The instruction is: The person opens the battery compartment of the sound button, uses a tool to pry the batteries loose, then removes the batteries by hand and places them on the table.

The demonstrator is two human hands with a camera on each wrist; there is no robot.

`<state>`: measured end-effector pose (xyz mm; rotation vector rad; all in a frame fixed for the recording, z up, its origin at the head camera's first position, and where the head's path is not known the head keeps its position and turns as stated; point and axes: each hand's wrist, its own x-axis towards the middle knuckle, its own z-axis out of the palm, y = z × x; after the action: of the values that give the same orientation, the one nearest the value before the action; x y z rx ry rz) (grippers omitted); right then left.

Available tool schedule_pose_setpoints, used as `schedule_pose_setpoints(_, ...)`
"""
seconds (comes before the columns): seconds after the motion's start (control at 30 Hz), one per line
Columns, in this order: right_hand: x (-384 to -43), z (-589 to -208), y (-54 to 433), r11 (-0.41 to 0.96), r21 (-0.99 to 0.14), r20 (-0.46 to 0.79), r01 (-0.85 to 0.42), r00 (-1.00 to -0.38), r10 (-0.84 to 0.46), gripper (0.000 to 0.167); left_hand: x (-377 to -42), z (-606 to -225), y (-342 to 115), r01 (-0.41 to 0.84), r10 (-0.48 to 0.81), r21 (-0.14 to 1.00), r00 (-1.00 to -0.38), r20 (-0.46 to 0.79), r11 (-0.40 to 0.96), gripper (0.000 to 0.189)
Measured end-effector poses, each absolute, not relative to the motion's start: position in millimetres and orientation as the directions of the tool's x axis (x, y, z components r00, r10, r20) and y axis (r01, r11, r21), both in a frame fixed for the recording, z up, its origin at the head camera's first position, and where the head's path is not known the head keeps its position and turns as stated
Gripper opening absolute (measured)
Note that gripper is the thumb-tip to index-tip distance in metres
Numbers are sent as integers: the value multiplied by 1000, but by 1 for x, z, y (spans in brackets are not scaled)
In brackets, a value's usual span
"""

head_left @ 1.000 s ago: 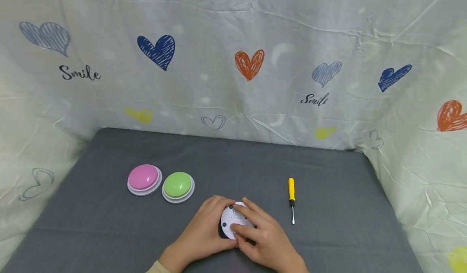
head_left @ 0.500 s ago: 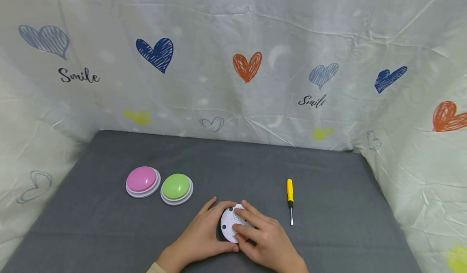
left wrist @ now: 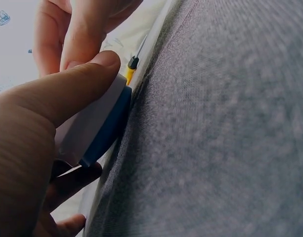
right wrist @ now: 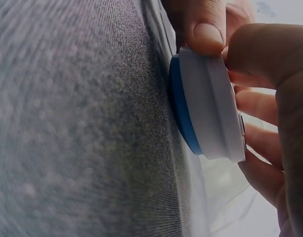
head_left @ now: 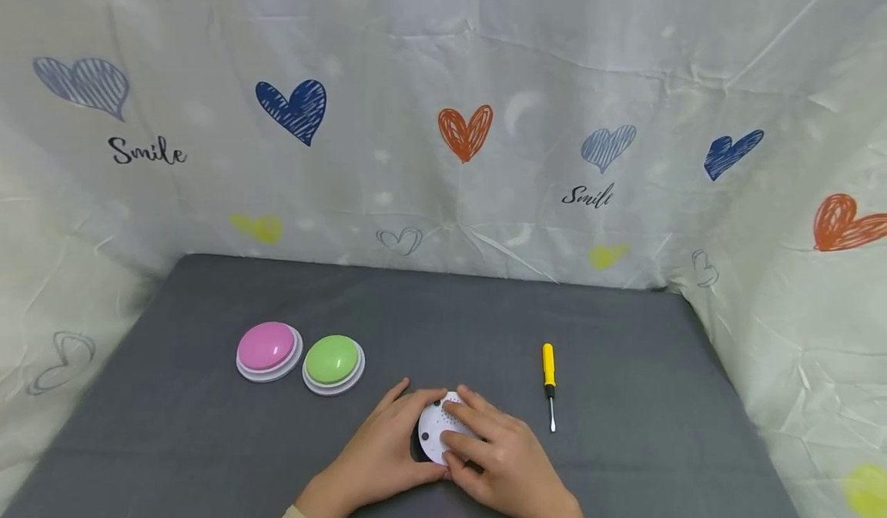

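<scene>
An answer buzzer point(head_left: 434, 434) lies upside down near the table's front, its white base with speaker holes and dark round feet facing up. Its blue dome point(right wrist: 181, 103) shows underneath in the right wrist view. My left hand point(head_left: 383, 447) grips its left side, the thumb along the near rim, one finger raised away from it. From the right, my right hand point(head_left: 506, 456) has bent fingers on the base, with the thumb at the near rim. Those fingers cover part of the base. A pink-domed buzzer point(head_left: 266, 346) and a green-domed buzzer point(head_left: 332, 360) sit dome-up at the left.
A screwdriver point(head_left: 549, 379) with a yellow handle lies right of my hands, its tip toward me. Dark grey cloth point(head_left: 658, 395) covers the table. A pale curtain point(head_left: 388, 118) printed with hearts hangs around the back and sides.
The head view has tilted slightly, so the scene sits lower. One finger of my left hand has lifted away from the others. My right hand stays on the buzzer base, almost unmoved.
</scene>
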<state>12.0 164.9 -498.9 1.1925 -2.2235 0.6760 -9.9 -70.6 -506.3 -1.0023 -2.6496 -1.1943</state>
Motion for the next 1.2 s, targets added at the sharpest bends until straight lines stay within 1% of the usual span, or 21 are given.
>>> schedule_pose_setpoints(0.13,12,-496,164,487,-151,647,-860,-458,-609,16,-9,-505,-71,609,535,622,-775,336,492,89)
schedule_pose_setpoints(0.2,12,-495,165,493,-138,637,-859,-458,-620,15,-8,-505,-71,622,535,610,-768,353,491,89)
schedule_pose_setpoints(0.27,13,-495,166,500,-143,619,-854,-472,-628,14,-8,-504,-70,631,535,600,-763,363,492,89)
schedule_pose_setpoints(0.43,13,-493,164,491,-149,606,-858,-471,-641,11,-8,-503,-71,623,529,597,-770,356,506,89)
schedule_pose_setpoints(0.6,13,-492,162,492,-134,590,-860,-468,-658,13,-8,-504,-71,621,527,594,-773,354,511,89)
schedule_pose_setpoints(0.7,11,-490,161,504,-95,579,-858,-460,-674,18,-7,-504,-70,587,516,627,-794,321,512,90)
schedule_pose_setpoints(0.83,8,-489,159,519,-45,554,-853,-454,-698,25,-6,-505,-69,501,473,686,-844,253,528,89)
schedule_pose_setpoints(1.03,5,-486,158,521,-18,536,-853,-448,-715,26,-5,-506,-68,424,433,736,-880,197,528,86)
schedule_pose_setpoints(1.13,2,-482,158,501,-42,552,-864,-438,-709,27,-6,-506,-68,403,425,756,-886,183,516,86)
schedule_pose_setpoints(1.2,0,-478,160,474,-108,562,-874,-447,-696,28,-5,-505,-68,396,427,762,-887,174,512,87)
